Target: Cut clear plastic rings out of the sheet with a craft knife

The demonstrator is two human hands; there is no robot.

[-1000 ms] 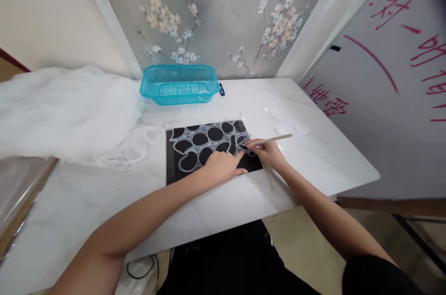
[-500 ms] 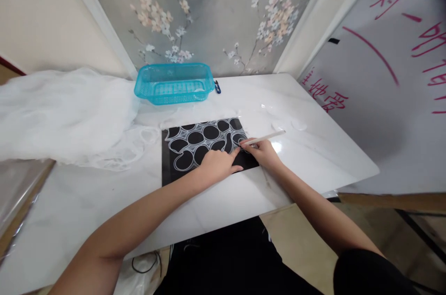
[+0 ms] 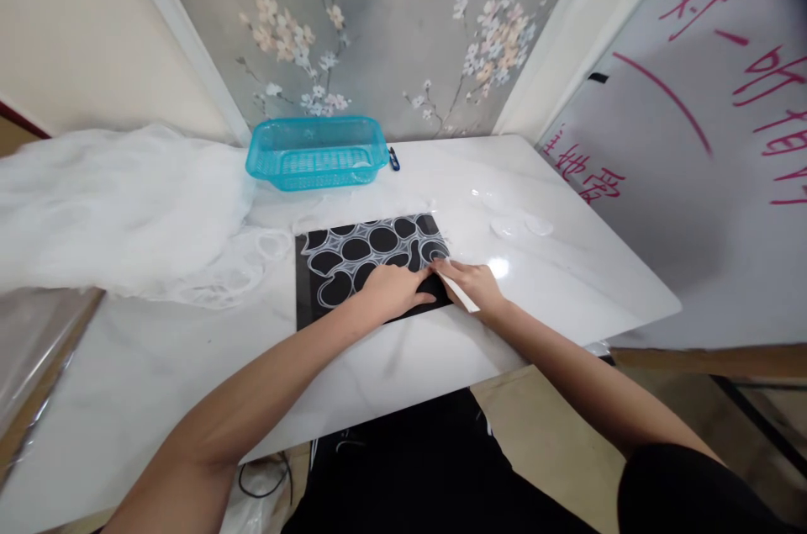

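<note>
A black mat [image 3: 307, 298] lies on the white table, with white netted lace [image 3: 371, 219] spread over it in rounded outlines. My left hand [image 3: 392, 292] rests on the mat and the lace's lower edge, index finger stretched to the right and thumb apart. Beside that fingertip, my right hand [image 3: 477, 286] grips a slim white pen-like tool [image 3: 462, 296] close to its tip. The tool's free end slants down toward me. Its tip sits at the lace near the mat's right side, too small to make out.
A turquoise plastic basket [image 3: 319, 181] stands at the back, with a small dark blue cutter-like item [image 3: 394, 159] beside it. Piled white sheer fabric [image 3: 126, 214] covers the table's left. Several round white cut pieces [image 3: 539, 225] lie at right, near a whiteboard [image 3: 656, 248].
The white tool has swung in my right hand: its free end pointed right and slightly up, and now slants down toward me. My left hand stays almost in place.
</note>
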